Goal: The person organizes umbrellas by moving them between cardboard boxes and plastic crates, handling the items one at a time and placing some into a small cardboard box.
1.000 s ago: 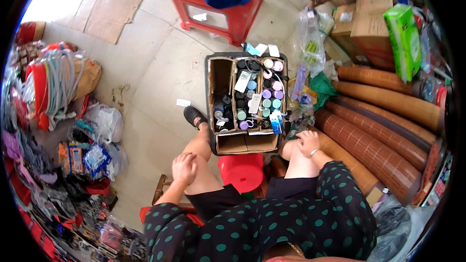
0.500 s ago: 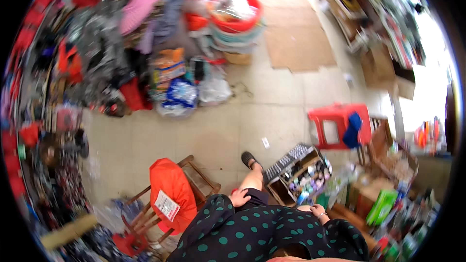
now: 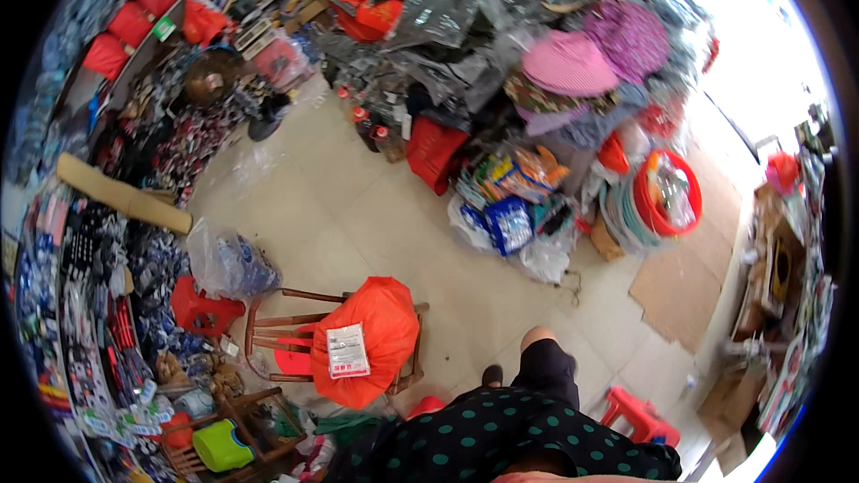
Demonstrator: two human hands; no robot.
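Neither of my hands shows now; only my dark top with green polka dots (image 3: 456,429) and my bent knee (image 3: 548,367) are in view at the bottom. Nearest to me on the left is a wooden chair (image 3: 268,338) with an orange-red plastic bag (image 3: 386,309) on its seat. A white flat packet (image 3: 347,353) with a printed label lies on that bag. Part of a red plastic stool (image 3: 640,416) appears to my right. What my hands touch or hold is hidden.
Bagged goods (image 3: 510,224), hats (image 3: 573,63) and a red bucket (image 3: 667,192) crowd the far side. Dense shelves of small goods (image 3: 170,125) line the left. Flattened cardboard (image 3: 684,291) covers floor at the right. A clear plastic bag (image 3: 224,259) sits beside a small red stool (image 3: 204,306).
My view has swung to the left, so the room has shifted rightward in it. Both hands, seen earlier near my lap, have left the picture. The box of small goods is out of view.
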